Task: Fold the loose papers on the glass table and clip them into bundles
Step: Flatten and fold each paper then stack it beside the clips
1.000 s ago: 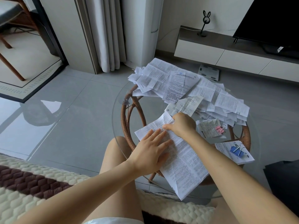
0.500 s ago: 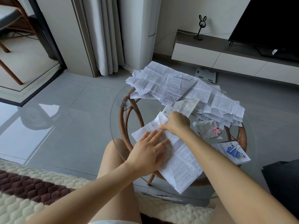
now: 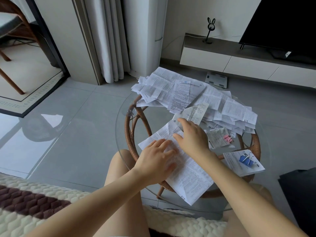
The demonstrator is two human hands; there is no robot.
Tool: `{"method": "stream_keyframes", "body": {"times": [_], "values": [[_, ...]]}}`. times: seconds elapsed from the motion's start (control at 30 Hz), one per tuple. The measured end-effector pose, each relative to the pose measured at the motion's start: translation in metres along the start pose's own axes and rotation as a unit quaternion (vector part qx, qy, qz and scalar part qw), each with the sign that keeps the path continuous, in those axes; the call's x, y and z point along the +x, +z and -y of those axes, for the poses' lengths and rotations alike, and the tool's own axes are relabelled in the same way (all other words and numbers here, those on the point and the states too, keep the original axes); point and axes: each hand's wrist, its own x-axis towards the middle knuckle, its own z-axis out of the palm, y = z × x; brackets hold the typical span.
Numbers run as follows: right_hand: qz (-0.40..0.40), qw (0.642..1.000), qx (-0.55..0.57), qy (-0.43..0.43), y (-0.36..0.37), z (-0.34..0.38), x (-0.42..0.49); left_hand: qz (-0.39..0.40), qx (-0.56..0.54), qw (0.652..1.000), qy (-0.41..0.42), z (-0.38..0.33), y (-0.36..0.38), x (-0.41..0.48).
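Note:
A long printed sheet (image 3: 189, 182) lies on the round glass table (image 3: 123, 134), running from its middle toward the near edge. My left hand (image 3: 156, 159) presses flat on the sheet's left part, fingers spread. My right hand (image 3: 193, 137) rests on the sheet's far end, fingers reaching toward a small folded slip (image 3: 196, 112). A heap of loose papers (image 3: 191, 94) covers the far half of the table. To the right lie a bundle with a pink clip (image 3: 228, 138) and a bundle with a blue clip (image 3: 245, 159).
The glass top sits on a rattan base (image 3: 131, 134). My bare knees are under the near rim, a knitted cream and brown blanket (image 3: 34, 202) beneath them. A scale (image 3: 216, 79) lies on the floor beyond, before a low TV cabinet (image 3: 239, 60). A dark object (image 3: 301, 194) is at right.
My right hand has opened from a closed press on the sheet's far end and stretched its fingers forward toward the folded slip. My left hand stays flat on the sheet.

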Motion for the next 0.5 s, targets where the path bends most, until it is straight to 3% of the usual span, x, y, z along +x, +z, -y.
{"method": "stream_keyframes", "body": {"times": [0.1,0.23,0.5], "values": [[-0.030,0.997,-0.008,-0.067,0.006,-0.008,-0.038,-0.004,0.008,1.000,0.007,0.000,0.001,0.001],[0.054,0.992,-0.047,-0.102,0.034,-0.027,-0.073,-0.010,0.035,0.999,0.009,0.001,0.001,0.000],[0.093,0.985,-0.093,-0.115,0.046,-0.060,-0.102,0.043,0.038,0.998,0.010,0.000,0.002,0.004]]}}
